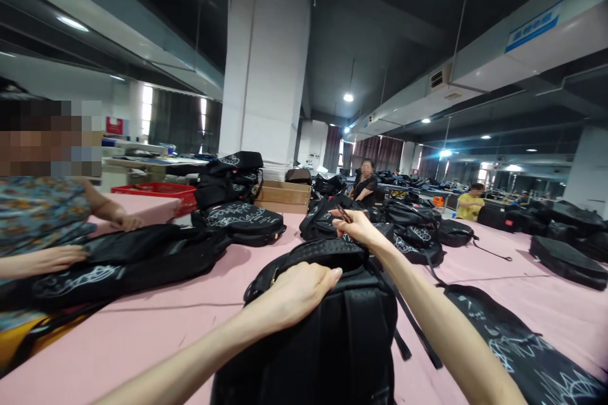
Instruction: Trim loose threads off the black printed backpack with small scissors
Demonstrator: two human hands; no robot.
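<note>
A black backpack stands upright before me on the pink-covered table, its straps facing me and its top partly unzipped. My left hand is closed over the top edge of its opening, thumb on the near side and fingertips hidden inside. Just beyond the bag's raised top flap, my right hand is closed around slim dark thread snips, which point up and left. Loose black straps hang down the bag's right side.
Black bags with white line drawings are stacked beyond mine; one bag lies at the right. At left, a co-worker's hands rest on another black bag. Behind are a cardboard box, a red crate and a white pillar.
</note>
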